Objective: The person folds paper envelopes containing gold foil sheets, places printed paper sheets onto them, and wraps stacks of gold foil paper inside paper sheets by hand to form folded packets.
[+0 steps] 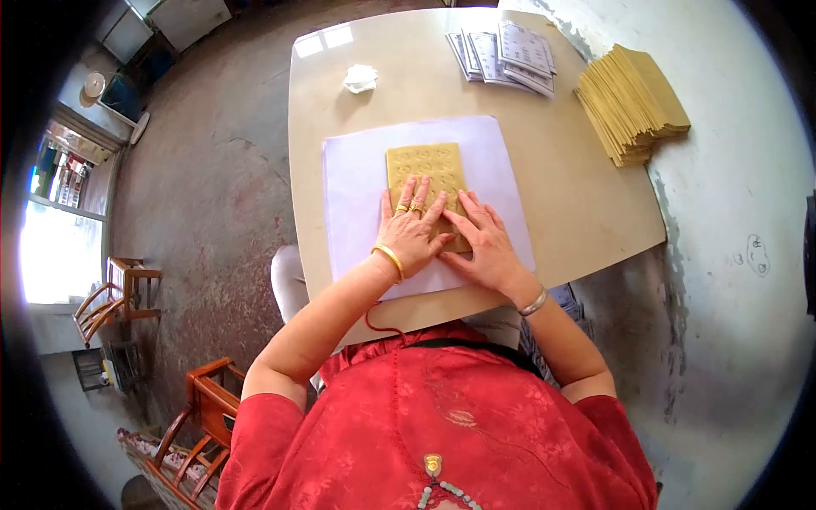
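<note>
A yellow-brown rectangular paper piece (423, 159) with rows of round marks lies on a larger stack of pale lilac sheets (353, 204). My left hand (410, 229) rests flat on its left and lower part, fingers spread, with rings and a gold bracelet on it. My right hand (484, 242) lies at its lower right edge, fingers apart, fingertips touching the paper; a silver bracelet is on that wrist. The two hands nearly meet over the paper. Its lower part is partly hidden beneath them.
A fanned pile of yellow-brown paper (633, 102) sits at the table's right edge. Printed white packets (523, 51) lie at the back, and a crumpled white item (360, 78) at the back left of the table (586, 221). Wooden chairs (208, 408) stand left.
</note>
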`<state>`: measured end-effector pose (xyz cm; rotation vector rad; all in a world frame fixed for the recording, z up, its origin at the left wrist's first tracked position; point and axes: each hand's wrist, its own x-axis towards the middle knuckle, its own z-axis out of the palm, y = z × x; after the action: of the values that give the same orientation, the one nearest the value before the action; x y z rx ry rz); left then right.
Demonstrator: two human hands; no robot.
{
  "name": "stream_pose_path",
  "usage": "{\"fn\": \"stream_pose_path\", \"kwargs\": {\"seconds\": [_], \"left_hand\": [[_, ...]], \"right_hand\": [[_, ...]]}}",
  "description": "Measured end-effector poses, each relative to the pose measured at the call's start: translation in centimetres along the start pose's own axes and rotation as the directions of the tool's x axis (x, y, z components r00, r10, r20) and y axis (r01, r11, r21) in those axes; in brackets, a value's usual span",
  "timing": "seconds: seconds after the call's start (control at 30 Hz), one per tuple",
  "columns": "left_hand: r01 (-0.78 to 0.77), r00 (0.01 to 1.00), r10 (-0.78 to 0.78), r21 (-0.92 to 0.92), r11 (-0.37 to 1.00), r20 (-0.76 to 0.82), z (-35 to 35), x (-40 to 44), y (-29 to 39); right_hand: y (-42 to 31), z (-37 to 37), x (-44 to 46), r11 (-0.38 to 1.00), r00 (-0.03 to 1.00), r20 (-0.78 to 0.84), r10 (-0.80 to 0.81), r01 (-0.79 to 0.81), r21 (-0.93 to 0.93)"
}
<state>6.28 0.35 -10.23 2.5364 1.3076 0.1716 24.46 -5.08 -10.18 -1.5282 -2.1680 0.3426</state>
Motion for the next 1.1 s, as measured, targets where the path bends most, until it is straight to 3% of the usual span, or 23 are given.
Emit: {"fn": "stream_pose_path", "kwargs": {"seconds": [0.4,0.6,0.73,1.1], "left_hand": [[-0.073,0.972,0.051,-0.088,0.993,-0.229,0.5,-0.8,-0.6],[-0.079,0.962,0.035,-0.15,0.985,-0.271,-0.2,-0.9,-0.8],[-0.105,0.94,0.039,-0.18,0.978,-0.338,0.4,-0.7,-1.0],[-0.049,0.962,-0.004,-0.189,0.981,-0.274,-0.3,-0.8,-0.5]], "right_hand": [[-0.5,-0.9,0.3,0.993,0.999,0.0,0.035,-0.035,0.109],[-0.5,-1.5,0.4,0.996,1.0,0.024,0.007,-0.01,0.089],[0.5,-2.8,1.1,0.995,0.992,0.124,-0.027,0.014,0.102],[1.3,-3.1,0.9,0.991,0.991,0.101,-0.09,0.078,0.112]]}}
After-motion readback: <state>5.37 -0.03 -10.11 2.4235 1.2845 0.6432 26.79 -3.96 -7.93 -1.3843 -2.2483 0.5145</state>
